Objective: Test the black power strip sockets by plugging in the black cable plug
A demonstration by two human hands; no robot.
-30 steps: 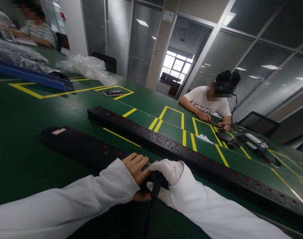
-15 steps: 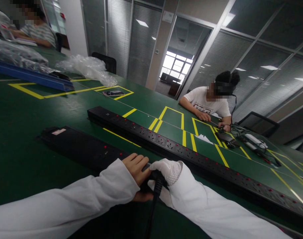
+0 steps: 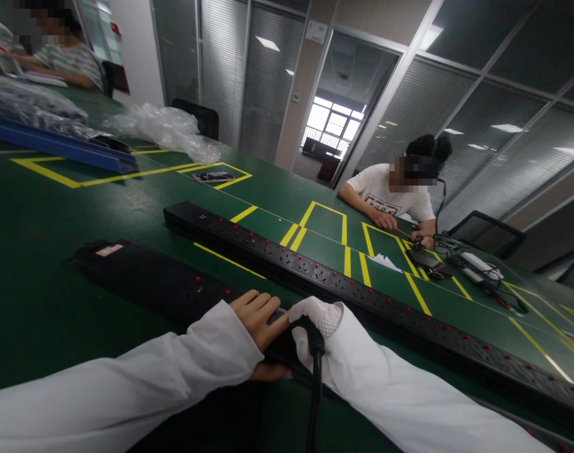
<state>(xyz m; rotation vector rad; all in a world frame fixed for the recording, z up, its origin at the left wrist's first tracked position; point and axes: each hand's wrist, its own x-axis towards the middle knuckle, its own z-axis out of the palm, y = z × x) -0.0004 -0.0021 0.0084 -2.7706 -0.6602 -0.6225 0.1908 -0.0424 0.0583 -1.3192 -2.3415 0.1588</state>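
Observation:
My left hand (image 3: 259, 319), bare below a white sleeve, is closed round the near black power strip (image 3: 149, 274), with fingers over its top and the thumb side low on the front edge. Close beside it, my right hand (image 3: 315, 318), in a white dotted glove, grips a black power plug (image 3: 315, 340) at the strip. The plug's thick cord (image 3: 314, 402) hangs down toward me. Its prongs and the socket under it are hidden by my hands. A longer black power strip (image 3: 324, 274) with red-lit sockets lies just beyond, untouched.
On the green table (image 3: 140, 204) marked with yellow tape lie a blue rail (image 3: 55, 146), crumpled plastic wrap (image 3: 159, 129) and a phone (image 3: 214, 177). Across it, a person (image 3: 393, 195) handles cables near a white power strip (image 3: 482, 266). Another person (image 3: 67, 60) sits at far left.
My right hand has turned the plug slightly to the right, and its cord now hangs straighter and farther right. My left hand keeps its hold on the near strip.

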